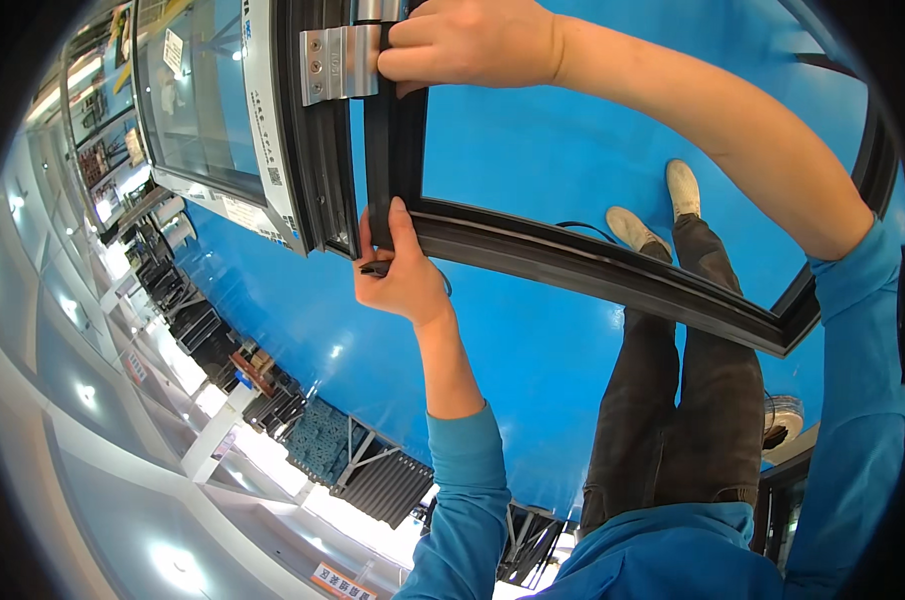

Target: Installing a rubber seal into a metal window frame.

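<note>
Far to the left, racks of stacked dark profiles (188, 320) run along a bright aisle, and above them stands a glazed window unit (198, 100) with a pale frame bearing small stickers. Just right of that, a silver metal hinge (338, 63) sits on the upright of a dark window frame (593, 270), whose corner lies near the middle of the view and whose lower rail stretches away to the right over a blue floor (533, 150). The left hand (401, 268) is at that corner, fingers curled around the frame's edge with the thumb pointing up along the upright; it pinches the end of a black rubber gasket strip (377, 268) against the frame, a short tip of the strip sticking out beside the fingers. A thin black line of what looks like the same strip shows further along the rail, near the shoes. Higher up, the right hand (473, 42) is closed over the upright beside the hinge, fingers folded down and pressing on the dark profile. Further right, the person's dark trousers and pale shoes (658, 210) stand on the blue floor inside the frame's opening, and blue sleeves (853, 330) cover both forearms.
</note>
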`<state>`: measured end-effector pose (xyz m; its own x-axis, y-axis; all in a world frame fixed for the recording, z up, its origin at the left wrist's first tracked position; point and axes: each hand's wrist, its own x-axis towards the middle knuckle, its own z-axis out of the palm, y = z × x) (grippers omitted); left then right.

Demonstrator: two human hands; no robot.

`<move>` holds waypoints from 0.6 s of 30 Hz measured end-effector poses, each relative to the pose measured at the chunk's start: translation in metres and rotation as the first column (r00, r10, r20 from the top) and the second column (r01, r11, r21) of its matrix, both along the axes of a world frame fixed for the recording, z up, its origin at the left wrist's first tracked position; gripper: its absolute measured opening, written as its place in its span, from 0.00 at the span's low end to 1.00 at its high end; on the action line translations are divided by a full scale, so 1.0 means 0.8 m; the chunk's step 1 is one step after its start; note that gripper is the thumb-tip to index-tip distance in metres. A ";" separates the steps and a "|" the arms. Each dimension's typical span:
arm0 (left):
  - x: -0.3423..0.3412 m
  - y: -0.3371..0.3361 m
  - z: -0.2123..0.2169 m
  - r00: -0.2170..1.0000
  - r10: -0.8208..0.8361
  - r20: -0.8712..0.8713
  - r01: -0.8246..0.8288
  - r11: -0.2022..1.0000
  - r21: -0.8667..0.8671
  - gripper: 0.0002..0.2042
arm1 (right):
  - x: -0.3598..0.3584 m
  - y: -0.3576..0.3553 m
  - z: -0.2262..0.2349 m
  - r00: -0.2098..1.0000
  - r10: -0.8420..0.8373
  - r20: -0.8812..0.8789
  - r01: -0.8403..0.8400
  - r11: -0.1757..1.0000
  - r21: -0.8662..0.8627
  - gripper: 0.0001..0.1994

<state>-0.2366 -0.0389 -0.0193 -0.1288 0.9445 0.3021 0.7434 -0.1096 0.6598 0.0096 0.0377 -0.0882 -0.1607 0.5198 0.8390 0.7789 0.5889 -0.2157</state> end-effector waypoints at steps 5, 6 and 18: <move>0.005 -0.001 -0.003 1.000 -0.006 0.022 0.005 0.999 0.036 0.15 | 0.002 0.011 -0.008 0.991 0.039 -0.127 -0.036 0.999 0.023 0.13; 0.007 -0.001 -0.002 1.000 -0.003 0.026 0.002 0.999 0.036 0.15 | 0.008 0.018 -0.007 0.986 0.086 -0.144 -0.075 0.994 0.078 0.13; 0.008 -0.005 0.000 0.999 -0.025 -0.031 0.026 0.999 0.019 0.15 | -0.011 0.003 -0.016 0.944 0.067 -0.322 -0.083 0.996 -0.035 0.13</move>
<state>-0.2305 -0.0431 -0.0190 -0.0951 0.9414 0.3235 0.7602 -0.1411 0.6342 0.0007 0.0398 -0.1007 0.0721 0.5573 0.8271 0.6182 0.6258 -0.4756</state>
